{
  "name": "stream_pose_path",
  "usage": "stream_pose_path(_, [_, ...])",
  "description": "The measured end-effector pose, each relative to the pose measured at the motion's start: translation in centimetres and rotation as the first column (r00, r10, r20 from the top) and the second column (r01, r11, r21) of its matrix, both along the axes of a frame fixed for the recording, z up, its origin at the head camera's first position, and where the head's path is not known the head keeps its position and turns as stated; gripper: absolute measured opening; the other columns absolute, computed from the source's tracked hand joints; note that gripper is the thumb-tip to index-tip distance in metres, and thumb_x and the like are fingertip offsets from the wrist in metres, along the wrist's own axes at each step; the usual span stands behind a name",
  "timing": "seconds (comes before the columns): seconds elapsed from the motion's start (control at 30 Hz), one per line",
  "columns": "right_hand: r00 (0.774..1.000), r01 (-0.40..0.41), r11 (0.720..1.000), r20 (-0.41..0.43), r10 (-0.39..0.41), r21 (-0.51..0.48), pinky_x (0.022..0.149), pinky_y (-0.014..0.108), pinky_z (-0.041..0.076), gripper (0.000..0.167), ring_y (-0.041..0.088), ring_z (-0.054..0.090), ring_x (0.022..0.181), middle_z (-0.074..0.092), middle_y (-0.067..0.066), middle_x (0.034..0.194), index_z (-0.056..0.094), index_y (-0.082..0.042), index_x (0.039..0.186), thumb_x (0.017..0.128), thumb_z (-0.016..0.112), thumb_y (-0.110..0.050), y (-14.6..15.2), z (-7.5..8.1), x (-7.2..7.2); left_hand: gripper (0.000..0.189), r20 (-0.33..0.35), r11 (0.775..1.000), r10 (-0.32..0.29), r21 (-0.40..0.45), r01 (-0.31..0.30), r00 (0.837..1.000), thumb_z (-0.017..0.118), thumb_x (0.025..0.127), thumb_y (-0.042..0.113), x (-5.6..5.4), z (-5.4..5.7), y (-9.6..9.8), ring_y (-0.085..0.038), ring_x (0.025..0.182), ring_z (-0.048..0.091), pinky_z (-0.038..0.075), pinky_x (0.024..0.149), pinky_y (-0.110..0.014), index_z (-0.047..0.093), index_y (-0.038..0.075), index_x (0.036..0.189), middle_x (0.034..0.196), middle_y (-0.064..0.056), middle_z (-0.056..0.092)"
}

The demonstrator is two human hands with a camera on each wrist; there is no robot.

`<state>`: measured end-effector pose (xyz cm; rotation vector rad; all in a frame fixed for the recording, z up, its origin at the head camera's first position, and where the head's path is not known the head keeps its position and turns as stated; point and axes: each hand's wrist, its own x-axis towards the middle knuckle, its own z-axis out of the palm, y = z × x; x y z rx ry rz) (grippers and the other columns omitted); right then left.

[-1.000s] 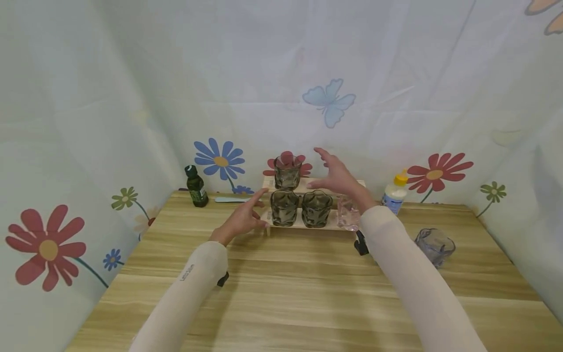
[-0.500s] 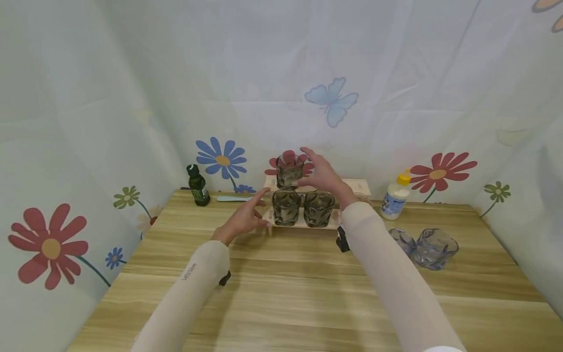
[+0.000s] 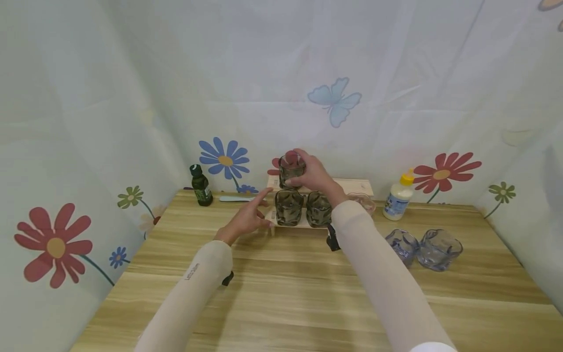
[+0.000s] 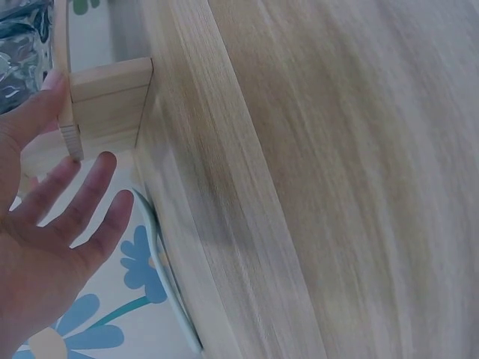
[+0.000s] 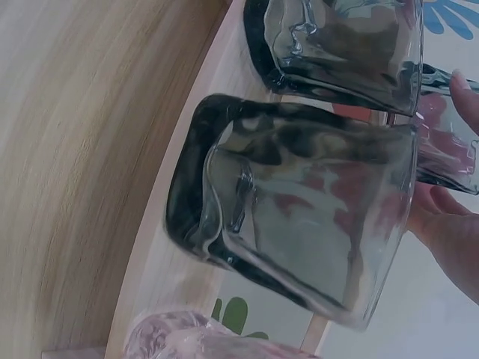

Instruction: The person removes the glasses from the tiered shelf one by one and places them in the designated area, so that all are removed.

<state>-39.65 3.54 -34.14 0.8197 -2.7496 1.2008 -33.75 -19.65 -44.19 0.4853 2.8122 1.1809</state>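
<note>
The right hand (image 3: 311,173) reaches up and across, fingers and thumb curled round the smoky upper glass (image 3: 288,168), which stands on the top board of the wooden rack (image 3: 354,187). The left hand (image 3: 246,218) is spread at the rack's left end, thumb below. A second ago the right hand was spread well to the glass's right; the left has kept its place. Thick, wavy-walled glass makes up the two lower tumblers (image 5: 299,202); the rack is pale, smooth timber on a streaky wood-grain surface (image 3: 281,293).
</note>
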Motion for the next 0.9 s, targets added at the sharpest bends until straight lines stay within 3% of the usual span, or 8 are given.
stream_pose_path(0.2, [1.000,-0.008,1.000,0.012,0.008,-0.024,0.106,0.053,0.041,0.079,0.038,0.050,0.127,0.052,0.021,0.138,0.040,-0.011,0.151,0.084,0.082,-0.018,-0.6,-0.2,-0.2,0.103,-0.015,1.000,-0.014,0.004,0.014,1.000,0.084,0.081,0.013,0.1,0.0,-0.1,-0.030,0.091,0.072,0.057,0.078,-0.043,0.019,0.034,0.159,0.142,-0.022,0.054])
stream_pose_path(0.4, [0.999,0.006,1.000,0.036,-0.005,-0.024,0.109,0.054,0.040,0.080,0.038,0.044,0.136,0.047,0.019,0.146,0.038,-0.012,0.152,0.085,0.081,-0.019,-0.8,-0.4,-0.2,0.103,-0.012,1.000,-0.014,0.005,0.014,1.000,0.084,0.082,0.015,0.0,-0.1,-0.1,-0.029,0.090,0.071,0.058,0.076,-0.042,0.019,0.036,0.159,0.141,-0.021,0.055])
stream_pose_path(0.9, [0.999,0.030,0.998,0.044,-0.027,-0.050,0.107,0.054,0.042,0.081,0.037,0.045,0.136,0.048,0.018,0.146,0.036,-0.014,0.153,0.085,0.081,-0.021,-1.5,-0.8,-0.2,0.103,0.005,1.000,0.006,0.015,-0.006,1.000,0.083,0.081,0.010,0.2,0.2,0.1,-0.029,0.089,0.071,0.057,0.074,-0.039,0.020,0.034,0.159,0.140,-0.020,0.055])
